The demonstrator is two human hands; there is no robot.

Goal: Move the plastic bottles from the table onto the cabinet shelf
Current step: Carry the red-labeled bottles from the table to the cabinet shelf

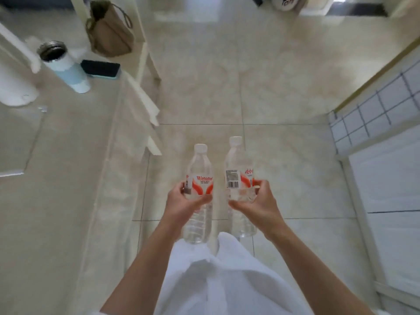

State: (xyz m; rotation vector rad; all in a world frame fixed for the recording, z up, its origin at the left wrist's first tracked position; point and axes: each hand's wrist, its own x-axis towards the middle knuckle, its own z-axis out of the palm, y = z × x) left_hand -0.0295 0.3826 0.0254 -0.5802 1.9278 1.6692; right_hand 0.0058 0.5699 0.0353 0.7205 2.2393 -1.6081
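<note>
Bottles, 2 of them, both off the table and in hand, held over the tiled floor [261, 71] in front of the person.

Head view: left hand [184, 201] clamped round the mid label of the left bottle [200, 178], thumb across the front, fingers wrapped behind. Right hand [256, 201] clamped round the right bottle [238, 171] just below its label, barcode side facing cam. Both bottles clear, white caps on, roughly upright w/ caps tipped away from the person, close together but not touching. White trousers [227, 280] below the bottles.

Table [56, 155] at left holds an open flask [61, 64], a dark phone [100, 68] beside it, and a white rounded thing at the far left edge, unclear what. Brown bag [111, 35] hangs further back. White unit w/ grid-pattern panel [372, 110] at right edge, prob the cabinet; no shelf visible from here.

Step in hand, as I judge it: carry phase, pickup done, placing not yet done. To do it well: keep grips on the stiff label band, not the thin lower wall, which looks likely to dent or slip. Keep bottles upright and apart so they don't knock. Turn toward the cabinet, set 1 down base-first, then the other, leaving room between them.
</note>
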